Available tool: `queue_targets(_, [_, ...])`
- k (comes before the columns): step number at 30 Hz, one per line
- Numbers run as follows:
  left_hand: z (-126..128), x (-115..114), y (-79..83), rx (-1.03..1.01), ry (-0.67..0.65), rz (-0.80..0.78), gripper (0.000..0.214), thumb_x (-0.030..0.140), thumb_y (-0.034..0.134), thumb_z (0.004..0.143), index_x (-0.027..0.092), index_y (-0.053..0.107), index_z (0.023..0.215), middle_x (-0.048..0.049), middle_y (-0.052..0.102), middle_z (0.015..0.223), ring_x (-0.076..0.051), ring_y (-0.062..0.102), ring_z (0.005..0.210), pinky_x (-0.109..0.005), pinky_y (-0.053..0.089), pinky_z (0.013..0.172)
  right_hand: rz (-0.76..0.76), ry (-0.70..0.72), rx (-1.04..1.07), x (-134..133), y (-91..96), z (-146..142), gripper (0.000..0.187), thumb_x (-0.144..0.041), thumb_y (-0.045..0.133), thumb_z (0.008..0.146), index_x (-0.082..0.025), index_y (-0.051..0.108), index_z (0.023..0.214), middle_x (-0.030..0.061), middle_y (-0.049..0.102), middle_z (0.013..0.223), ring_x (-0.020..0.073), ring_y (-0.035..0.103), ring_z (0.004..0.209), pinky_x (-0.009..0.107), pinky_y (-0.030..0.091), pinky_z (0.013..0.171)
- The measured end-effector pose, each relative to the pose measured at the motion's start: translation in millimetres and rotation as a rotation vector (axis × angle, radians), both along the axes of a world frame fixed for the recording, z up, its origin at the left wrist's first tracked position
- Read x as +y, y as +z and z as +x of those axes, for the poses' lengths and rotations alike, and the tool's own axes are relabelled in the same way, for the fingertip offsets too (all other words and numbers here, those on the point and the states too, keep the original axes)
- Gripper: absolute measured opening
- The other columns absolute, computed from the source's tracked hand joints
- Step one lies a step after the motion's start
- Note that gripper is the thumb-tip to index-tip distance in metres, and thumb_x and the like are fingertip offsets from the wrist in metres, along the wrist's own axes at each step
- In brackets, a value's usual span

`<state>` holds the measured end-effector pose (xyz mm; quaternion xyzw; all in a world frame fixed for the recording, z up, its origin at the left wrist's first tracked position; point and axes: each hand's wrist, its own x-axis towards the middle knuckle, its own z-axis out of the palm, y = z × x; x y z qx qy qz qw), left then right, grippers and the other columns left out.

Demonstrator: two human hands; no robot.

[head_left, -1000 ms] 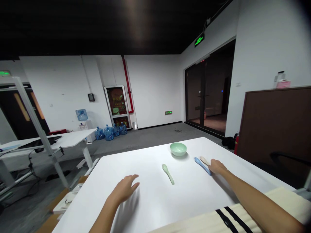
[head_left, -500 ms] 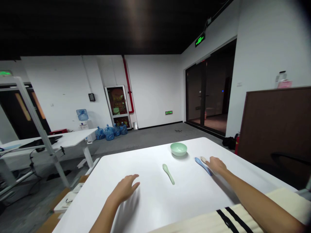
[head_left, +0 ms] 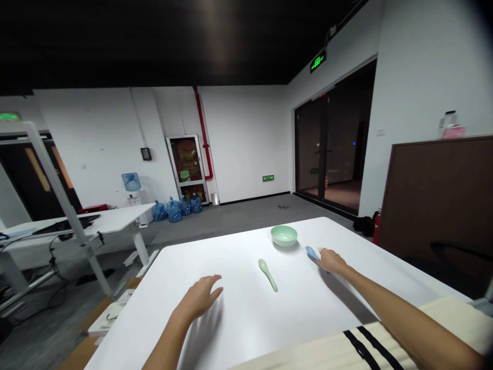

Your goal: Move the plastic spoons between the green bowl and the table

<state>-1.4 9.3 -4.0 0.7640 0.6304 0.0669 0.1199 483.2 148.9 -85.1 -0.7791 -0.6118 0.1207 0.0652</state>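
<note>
My right hand (head_left: 333,261) is closed over the handle of a blue spoon (head_left: 311,252), whose bowl points out to the left. Just behind my fingers shows the tip of a beige spoon (head_left: 320,250); the rest of it is hidden, and whether my hand grips it too is unclear. Above the left part of the table hovers my left hand (head_left: 202,296), open, thumb and fingers apart, holding nothing. Between the hands a light green spoon (head_left: 268,275) lies on the white table (head_left: 239,318). Farther back sits a green bowl (head_left: 284,236), left of the blue spoon.
A cream cloth with black stripes (head_left: 331,349) is at the table's near edge. Open boxes (head_left: 106,318) stand on the floor to the left, by another white desk (head_left: 127,216). A brown partition (head_left: 435,195) rises on the right.
My right hand has moved left from the beige spoon onto the blue spoon, covering its handle. The blue spoon has shifted slightly left. My left hand stays in place.
</note>
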Motion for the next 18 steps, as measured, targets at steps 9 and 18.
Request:
queue_targets(9, [-3.6,-0.1,-2.9,-0.018,-0.014,0.021,0.054,0.051,0.040,0.094,0.023,0.052,0.139,-0.0085,0.059,0.139,-0.029,0.051,0.130,-0.042,0.041,0.104,-0.081,0.166,0.037,-1.4,30.1,-61.2,0.029,-0.031,0.063,0.076,-0.010,0.063,0.096,0.0094,0.064,0.088,0.0148,0.061,0.073,0.020,0.038,0.063])
queue_targets(18, [-7.7,-0.6,-3.7,-0.015,-0.002,0.023,0.053,0.048,0.043,0.093,0.024,0.053,0.138,-0.0087,0.059,0.139,-0.029,0.051,0.130,-0.042,0.040,0.106,-0.062,0.155,-0.036,-8.1,3.0,-79.6,0.035,-0.027,0.061,0.077,-0.010,0.061,0.108,0.0146,0.061,0.110,0.0232,0.063,0.093,0.023,0.042,0.068])
